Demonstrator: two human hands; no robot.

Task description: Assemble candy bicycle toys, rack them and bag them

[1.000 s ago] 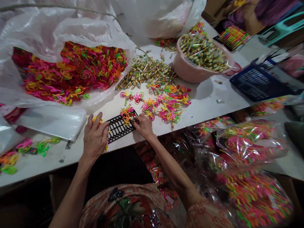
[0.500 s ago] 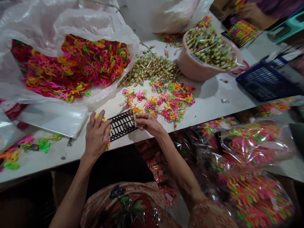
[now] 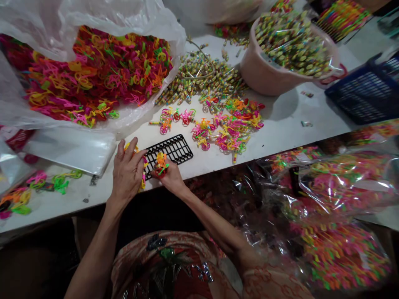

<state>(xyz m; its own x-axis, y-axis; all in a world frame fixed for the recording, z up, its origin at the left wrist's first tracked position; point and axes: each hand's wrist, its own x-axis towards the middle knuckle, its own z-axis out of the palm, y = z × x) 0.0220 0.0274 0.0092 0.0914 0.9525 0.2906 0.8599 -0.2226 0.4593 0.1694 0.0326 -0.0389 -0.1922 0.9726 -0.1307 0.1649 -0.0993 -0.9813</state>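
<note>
A black slotted plastic rack [image 3: 179, 148] lies at a slant near the table's front edge. My left hand [image 3: 126, 174] is closed over its left end, holding it, with bright yellow and pink plastic pieces showing around the fingers. Over the rack's near side, my right hand [image 3: 171, 176] pinches a small toy bicycle [image 3: 161, 160] in orange and green; its lower part is hidden by the fingers. Beyond the rack lies a loose pile of toy bicycles [image 3: 233, 128], several with patterned tubes attached. Behind them is a heap of small patterned tubes [image 3: 202, 77].
A large plastic bag [image 3: 174, 31] full of coloured pieces stands at the back left. Clear bags [image 3: 71, 153] lie at left. A pink tub [image 3: 262, 74] of tubes and a blue basket [image 3: 358, 95] stand right. Filled bags [image 3: 343, 249] lie below the table.
My right hand has moved left and toward me, from the rack's right end to its near side by my left hand. The view has shifted slightly; the left hand keeps its place.
</note>
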